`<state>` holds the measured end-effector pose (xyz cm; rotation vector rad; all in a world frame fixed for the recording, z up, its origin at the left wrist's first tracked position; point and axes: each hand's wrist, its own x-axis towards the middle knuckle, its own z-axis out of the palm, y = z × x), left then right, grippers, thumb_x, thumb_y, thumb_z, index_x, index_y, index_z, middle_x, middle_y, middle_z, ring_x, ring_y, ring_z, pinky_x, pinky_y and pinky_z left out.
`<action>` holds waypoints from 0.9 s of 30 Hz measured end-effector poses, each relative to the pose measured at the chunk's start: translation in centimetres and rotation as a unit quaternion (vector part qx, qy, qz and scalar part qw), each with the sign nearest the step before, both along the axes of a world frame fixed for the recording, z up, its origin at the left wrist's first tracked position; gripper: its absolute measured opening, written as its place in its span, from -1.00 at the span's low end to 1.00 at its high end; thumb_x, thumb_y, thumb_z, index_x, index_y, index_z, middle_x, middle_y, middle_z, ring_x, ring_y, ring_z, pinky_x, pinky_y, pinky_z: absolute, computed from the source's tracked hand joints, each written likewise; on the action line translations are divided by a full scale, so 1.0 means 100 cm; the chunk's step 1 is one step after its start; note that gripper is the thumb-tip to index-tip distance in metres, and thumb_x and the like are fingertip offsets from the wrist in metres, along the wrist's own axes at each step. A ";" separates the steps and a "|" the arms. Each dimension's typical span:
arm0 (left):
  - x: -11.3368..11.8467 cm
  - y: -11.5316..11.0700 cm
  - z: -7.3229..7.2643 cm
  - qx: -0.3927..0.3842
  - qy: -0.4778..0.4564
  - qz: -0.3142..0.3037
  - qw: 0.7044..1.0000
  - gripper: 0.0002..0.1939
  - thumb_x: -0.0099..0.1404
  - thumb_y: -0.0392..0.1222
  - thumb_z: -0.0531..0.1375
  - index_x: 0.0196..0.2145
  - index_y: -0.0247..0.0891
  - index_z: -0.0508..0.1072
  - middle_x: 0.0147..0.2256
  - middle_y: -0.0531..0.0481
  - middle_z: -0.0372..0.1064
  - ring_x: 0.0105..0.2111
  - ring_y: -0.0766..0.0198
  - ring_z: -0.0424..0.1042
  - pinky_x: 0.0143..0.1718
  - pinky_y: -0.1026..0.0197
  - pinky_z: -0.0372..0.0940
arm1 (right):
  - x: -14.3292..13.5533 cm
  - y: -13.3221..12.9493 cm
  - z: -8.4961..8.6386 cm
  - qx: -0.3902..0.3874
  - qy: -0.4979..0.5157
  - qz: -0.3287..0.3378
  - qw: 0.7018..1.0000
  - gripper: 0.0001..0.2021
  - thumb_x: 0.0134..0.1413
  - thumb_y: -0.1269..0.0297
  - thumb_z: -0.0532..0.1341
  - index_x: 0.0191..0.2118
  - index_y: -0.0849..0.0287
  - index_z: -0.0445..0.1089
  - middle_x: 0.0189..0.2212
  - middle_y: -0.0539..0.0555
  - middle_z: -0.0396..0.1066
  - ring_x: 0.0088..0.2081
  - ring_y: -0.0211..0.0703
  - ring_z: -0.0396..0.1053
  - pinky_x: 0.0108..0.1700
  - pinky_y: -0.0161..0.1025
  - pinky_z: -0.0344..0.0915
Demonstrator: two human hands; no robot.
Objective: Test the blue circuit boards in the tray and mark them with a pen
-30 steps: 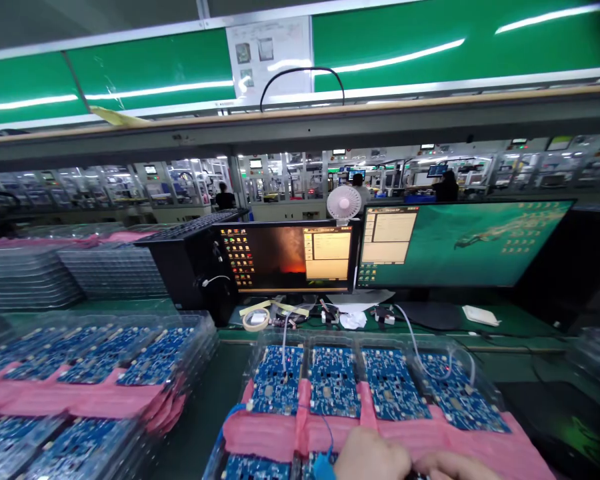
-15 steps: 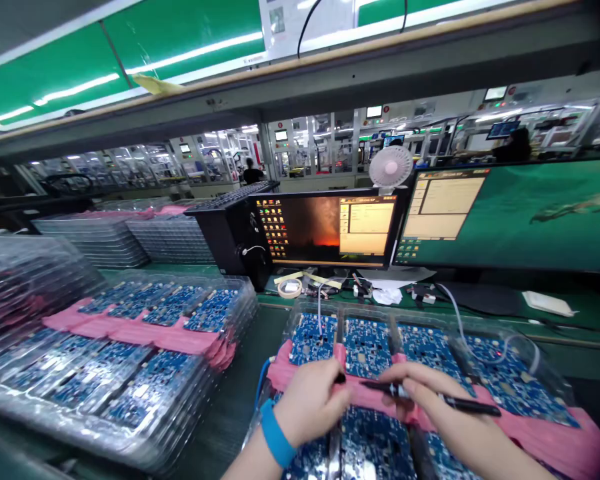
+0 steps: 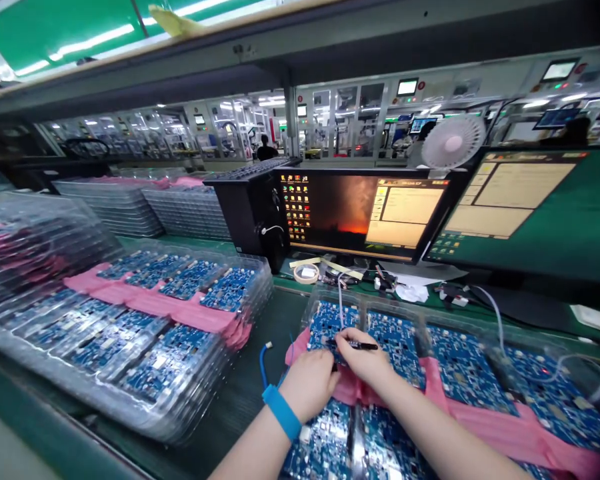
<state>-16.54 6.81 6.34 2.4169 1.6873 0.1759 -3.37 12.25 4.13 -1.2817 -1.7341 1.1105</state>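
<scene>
My right hand (image 3: pixel 366 358) is closed on a black marker pen (image 3: pixel 365 346), its back end pointing right and its tip hidden by the fingers. It is over the circuit board (image 3: pixel 325 317) at the back left of the near tray. My left hand (image 3: pixel 307 379), with a blue wrist strap (image 3: pixel 283 412), is close beside it, fingers curled round a small black piece that looks like the marker cap (image 3: pixel 335 367). Beneath both hands runs pink foam wrap (image 3: pixel 349 389), between two rows of blue boards in the clear plastic tray (image 3: pixel 357 443). A white cable end (image 3: pixel 341 303) touches the board.
Left stands a stack of clear trays (image 3: pixel 180 413) with blue boards and pink wrap. More tray stacks (image 3: pixel 97 210) are behind. A black computer case (image 3: pixel 250 213), monitors (image 3: pixel 353 213), a small fan (image 3: pixel 454 141) and a tape roll (image 3: pixel 306 273) line the back.
My right hand has moved left and back with the marker, from the pink strip to the back left board, near my left hand. The view has turned slightly left and down.
</scene>
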 end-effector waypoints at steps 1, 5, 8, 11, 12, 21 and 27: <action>0.000 0.000 0.000 -0.003 -0.001 -0.001 1.000 -0.87 0.21 -0.23 0.03 -0.30 -0.31 0.30 -0.32 -0.08 0.34 -0.27 0.13 0.34 -0.23 0.13 0.21 | 0.000 0.000 -0.002 0.003 -0.002 0.003 1.000 -0.78 -0.01 0.19 0.03 -0.52 0.17 0.30 -0.53 -0.02 0.32 -0.41 -0.17 0.27 -0.35 -0.31 0.18; -0.001 0.000 -0.001 -0.013 -0.003 -0.004 1.000 -0.85 0.20 -0.25 0.03 -0.28 -0.33 0.32 -0.30 -0.11 0.35 -0.26 0.11 0.35 -0.22 0.11 0.22 | 0.001 0.002 -0.007 0.007 -0.007 0.011 1.000 -0.79 -0.01 0.20 0.04 -0.49 0.16 0.32 -0.50 -0.02 0.33 -0.39 -0.17 0.28 -0.32 -0.31 0.19; -0.001 -0.001 -0.001 -0.016 -0.006 -0.005 1.000 -0.84 0.19 -0.25 0.04 -0.27 -0.32 0.32 -0.28 -0.10 0.36 -0.24 0.13 0.35 -0.20 0.12 0.21 | 0.000 0.003 -0.009 0.007 -0.007 0.018 1.000 -0.80 -0.02 0.20 0.05 -0.47 0.15 0.35 -0.46 -0.02 0.35 -0.36 -0.16 0.30 -0.30 -0.31 0.20; -0.001 -0.001 -0.003 -0.014 -0.011 -0.003 1.000 -0.84 0.19 -0.25 0.05 -0.27 -0.33 0.33 -0.27 -0.11 0.36 -0.23 0.11 0.35 -0.18 0.11 0.21 | 0.000 0.004 -0.007 0.008 -0.008 0.006 1.000 -0.81 -0.04 0.21 0.06 -0.50 0.15 0.34 -0.49 -0.03 0.35 -0.38 -0.15 0.30 -0.30 -0.30 0.18; -0.001 -0.001 -0.003 -0.012 -0.014 -0.001 1.000 -0.84 0.19 -0.26 0.05 -0.26 -0.34 0.33 -0.26 -0.13 0.37 -0.22 0.11 0.35 -0.17 0.10 0.21 | 0.001 0.004 -0.005 0.006 -0.008 -0.001 1.000 -0.81 -0.05 0.21 0.06 -0.52 0.16 0.34 -0.51 -0.03 0.34 -0.39 -0.15 0.29 -0.32 -0.30 0.17; 0.000 -0.002 0.009 0.035 -0.089 -0.016 0.995 -0.83 0.25 -0.17 0.04 -0.24 -0.19 0.38 -0.32 0.02 0.40 -0.27 0.22 0.37 -0.21 0.19 0.22 | 0.039 -0.015 0.026 -0.085 0.137 -0.037 0.986 -0.68 -0.06 0.01 0.16 -0.52 0.22 0.31 -0.62 0.00 0.29 -0.55 -0.23 0.22 -0.52 -0.38 0.11; 0.001 -0.005 0.011 0.108 -0.161 0.062 0.979 -0.76 0.29 -0.17 -0.09 -0.21 -0.28 0.29 -0.29 -0.08 0.37 -0.27 0.18 0.37 -0.25 0.15 0.25 | 0.043 -0.029 0.030 -0.168 0.291 -0.090 0.938 -0.56 -0.12 -0.12 0.18 -0.44 0.25 0.26 -0.69 -0.02 0.21 -0.65 -0.32 0.11 -0.64 -0.45 0.00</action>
